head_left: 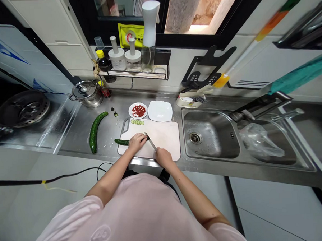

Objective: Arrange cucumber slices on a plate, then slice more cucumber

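Two grips worked over a white cutting board (164, 142) on the steel desk (154, 97). We saw the right grip (163, 157) closed round the handle of a kitchen knife (152, 144), its blade slanting forward and to the left, with the tip just beside the other hand's fingers. The left grip (137, 142) was curled down over a dark green cucumber (121, 141), closed on it and pressing it to the board, with its end reaching the board's left edge. The blade seemed to meet the cucumber just by those fingers, though the hands made that spot hard for us to see.

A short row of pale cucumber slices (137, 122) lay near the far edge of the board. Left of the board, a whole curved cucumber (95, 133) lay on the desk, not touching it. Beyond the board sat a small round plate (130, 109) heaped with chopped red food (138, 111), and just beside it a square white plate (159, 111). To the right was a steel sink (209, 134), with a clear plastic bag (260, 140) in its second basin. Far left, a lidded steel pot (86, 94) stood on the desk near a gas burner (22, 108).
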{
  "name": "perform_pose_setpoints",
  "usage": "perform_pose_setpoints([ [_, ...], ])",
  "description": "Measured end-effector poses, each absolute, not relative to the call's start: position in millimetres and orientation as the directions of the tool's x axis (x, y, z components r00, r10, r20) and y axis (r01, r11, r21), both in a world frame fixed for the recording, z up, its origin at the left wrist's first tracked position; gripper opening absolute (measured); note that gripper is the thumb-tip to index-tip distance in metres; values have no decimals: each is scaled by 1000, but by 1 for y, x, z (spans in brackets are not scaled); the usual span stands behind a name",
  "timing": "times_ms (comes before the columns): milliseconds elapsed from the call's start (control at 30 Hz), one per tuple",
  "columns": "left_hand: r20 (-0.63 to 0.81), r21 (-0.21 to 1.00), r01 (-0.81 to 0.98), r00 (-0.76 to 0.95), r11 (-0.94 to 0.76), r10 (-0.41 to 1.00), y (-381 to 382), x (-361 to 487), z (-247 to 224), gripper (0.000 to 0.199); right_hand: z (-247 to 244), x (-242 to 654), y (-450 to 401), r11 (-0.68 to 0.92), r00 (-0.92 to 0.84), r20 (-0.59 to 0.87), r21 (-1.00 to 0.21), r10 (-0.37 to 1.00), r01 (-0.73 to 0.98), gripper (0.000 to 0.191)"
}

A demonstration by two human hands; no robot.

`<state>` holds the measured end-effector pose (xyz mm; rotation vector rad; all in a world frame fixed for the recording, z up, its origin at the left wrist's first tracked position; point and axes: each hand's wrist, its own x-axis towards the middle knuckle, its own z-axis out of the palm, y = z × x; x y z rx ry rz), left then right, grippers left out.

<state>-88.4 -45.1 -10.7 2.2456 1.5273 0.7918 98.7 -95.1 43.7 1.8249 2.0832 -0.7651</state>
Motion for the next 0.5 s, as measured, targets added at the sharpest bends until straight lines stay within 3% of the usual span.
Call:
perform_pose_setpoints([
  [500, 259, 537, 754, 280, -379, 924, -46, -88, -9, 18, 40, 74, -64, 77, -176, -476, -221, 862, 972, 27],
])
